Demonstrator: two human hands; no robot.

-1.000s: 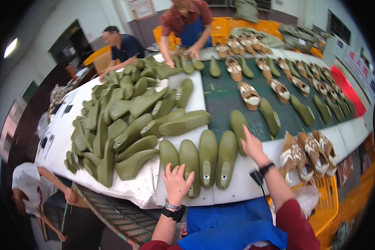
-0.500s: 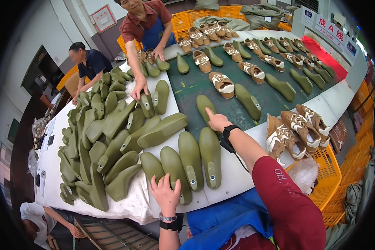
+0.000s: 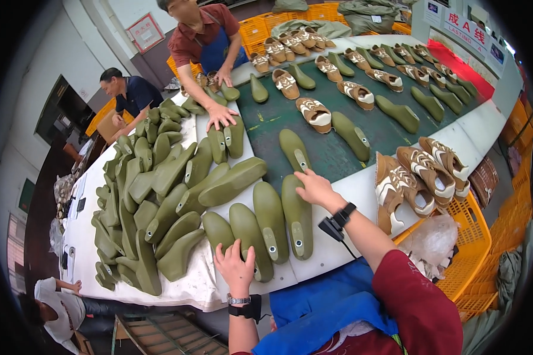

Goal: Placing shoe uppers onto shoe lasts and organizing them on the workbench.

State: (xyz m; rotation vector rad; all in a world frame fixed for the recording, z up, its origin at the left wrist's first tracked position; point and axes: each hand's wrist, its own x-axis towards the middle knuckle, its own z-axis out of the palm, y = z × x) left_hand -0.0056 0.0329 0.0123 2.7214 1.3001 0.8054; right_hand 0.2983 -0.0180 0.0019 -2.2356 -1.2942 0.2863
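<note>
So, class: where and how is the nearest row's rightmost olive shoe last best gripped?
Probably grip that last by its rounded toe, from the right: a neighbouring last lies close on its left, none on its right, and the right hand is there.

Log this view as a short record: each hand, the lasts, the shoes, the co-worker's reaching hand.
Left hand: fingers spread over the two leftmost front-row lasts
Right hand: by the far end of the rightmost front-row last; grip unclear
Pile of green lasts: on the left
Brown-and-white shoes: on the green surface and at right
Co-worker's hand: at lasts beside the pile
</note>
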